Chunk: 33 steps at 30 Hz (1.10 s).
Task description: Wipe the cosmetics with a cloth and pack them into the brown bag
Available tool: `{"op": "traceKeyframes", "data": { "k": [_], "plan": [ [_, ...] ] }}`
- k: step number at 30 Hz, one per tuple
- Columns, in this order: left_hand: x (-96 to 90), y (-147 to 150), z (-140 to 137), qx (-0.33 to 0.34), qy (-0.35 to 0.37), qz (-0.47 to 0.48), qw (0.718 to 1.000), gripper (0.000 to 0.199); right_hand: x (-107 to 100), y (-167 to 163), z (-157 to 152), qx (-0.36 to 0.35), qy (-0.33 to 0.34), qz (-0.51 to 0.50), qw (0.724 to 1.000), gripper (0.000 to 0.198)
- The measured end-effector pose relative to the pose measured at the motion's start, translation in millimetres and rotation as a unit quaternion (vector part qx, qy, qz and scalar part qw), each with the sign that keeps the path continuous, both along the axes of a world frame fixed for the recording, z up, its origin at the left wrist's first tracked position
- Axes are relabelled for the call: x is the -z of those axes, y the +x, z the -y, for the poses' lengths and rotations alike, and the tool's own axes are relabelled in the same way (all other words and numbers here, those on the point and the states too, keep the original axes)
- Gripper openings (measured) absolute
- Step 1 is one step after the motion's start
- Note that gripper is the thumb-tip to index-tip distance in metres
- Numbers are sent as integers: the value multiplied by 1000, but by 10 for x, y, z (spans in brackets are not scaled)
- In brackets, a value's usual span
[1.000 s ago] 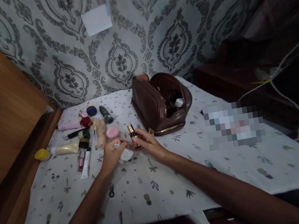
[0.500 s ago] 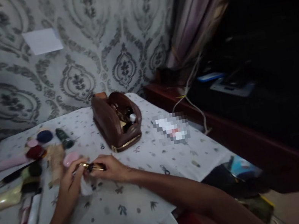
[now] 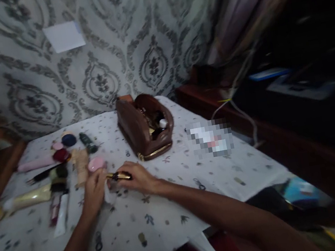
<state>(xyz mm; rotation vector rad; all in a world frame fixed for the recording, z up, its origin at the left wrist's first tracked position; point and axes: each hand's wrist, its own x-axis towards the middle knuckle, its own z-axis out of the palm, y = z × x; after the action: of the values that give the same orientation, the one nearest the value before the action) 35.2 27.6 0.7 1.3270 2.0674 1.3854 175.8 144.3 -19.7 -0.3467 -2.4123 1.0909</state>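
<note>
My left hand (image 3: 95, 191) is closed, its fingertips pinching the left end of a slim gold-and-black cosmetic tube (image 3: 120, 175). Around the tube's right end, the fingers of my right hand (image 3: 139, 178) are closed too. A crumpled white tissue (image 3: 110, 196) hangs beneath my left fingers. Just behind that hand sits a round pink jar (image 3: 96, 163). Farther back, a brown cosmetic bag (image 3: 134, 129) stands unzipped, with several small items showing inside. Blur hides the tube's exact kind.
Left of my hands lie a cream-coloured tube (image 3: 31, 197), a white tube (image 3: 62, 215), a beige bottle (image 3: 80, 166), a dark green tube (image 3: 88, 142) and a dark blue round container (image 3: 68, 138). A pixelated item (image 3: 210, 138) lies right of the bag. Cables (image 3: 248, 115) hang beyond the table.
My view has swung left, so everything sits farther right and a yellow item shows at the left edge. Both hands still hold the tube near the pink jar.
</note>
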Motion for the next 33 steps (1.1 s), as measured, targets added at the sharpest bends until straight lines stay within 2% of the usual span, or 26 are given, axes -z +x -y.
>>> {"op": "traceKeyframes", "data": {
  "k": [2,5,8,11,18,26,29,33],
  "plan": [
    [-4,4,-3,-7,32,33,999,45,10,-11,-5,14,-13,-17,1000,14],
    [-13,4,13,11,38,68,997,39,14,-24,-21,15,-27,-35,999,11],
    [-29,10,39,41,24,80,996,35,3,-22,-24,19,-32,-39,999,10],
    [-27,4,37,44,6,91,995,30,-15,-11,-12,18,-25,-35,999,12],
    [51,-64,2,-1,-10,95,995,46,-37,-3,15,10,3,-20,1000,17],
    [51,-57,8,-4,-15,96,995,48,-32,-6,7,17,11,-11,1000,20],
    [23,-46,19,7,-14,97,995,44,-36,-8,13,20,7,-13,1000,18],
    [-34,-60,34,58,-3,122,991,32,-49,-3,11,22,-9,-20,1000,13]
  ]
}}
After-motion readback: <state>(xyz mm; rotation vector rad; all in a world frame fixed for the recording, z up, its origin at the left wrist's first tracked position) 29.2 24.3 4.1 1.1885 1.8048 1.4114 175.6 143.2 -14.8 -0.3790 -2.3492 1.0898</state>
